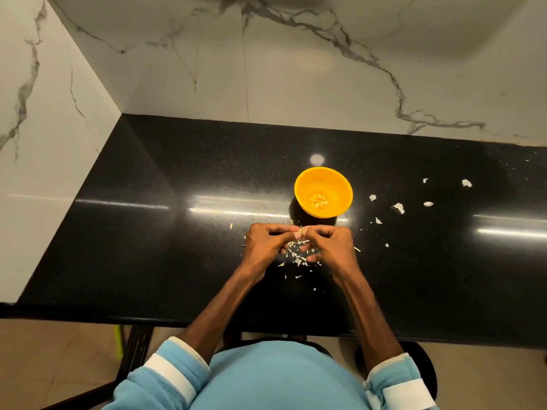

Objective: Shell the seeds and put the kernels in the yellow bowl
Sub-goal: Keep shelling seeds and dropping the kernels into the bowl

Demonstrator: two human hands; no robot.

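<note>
bowl (pixel 340 184) behind the hands (pixel 300 244); kernels (pixel 318 200) in it, shell bits (pixel 398 207) right.

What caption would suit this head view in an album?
The left hand and right hand pinch a seed over shell scraps, near a yellow bowl of kernels.

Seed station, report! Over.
Left hand, right hand pinching one pale seed. Round yellow plastic bowl holds few kernels. Pale shell scraps on glossy black counter.

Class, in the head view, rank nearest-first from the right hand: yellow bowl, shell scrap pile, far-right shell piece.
1. Shell scrap pile, beside the right hand.
2. Yellow bowl, just beyond it.
3. Far-right shell piece, far off, rightward.
</note>
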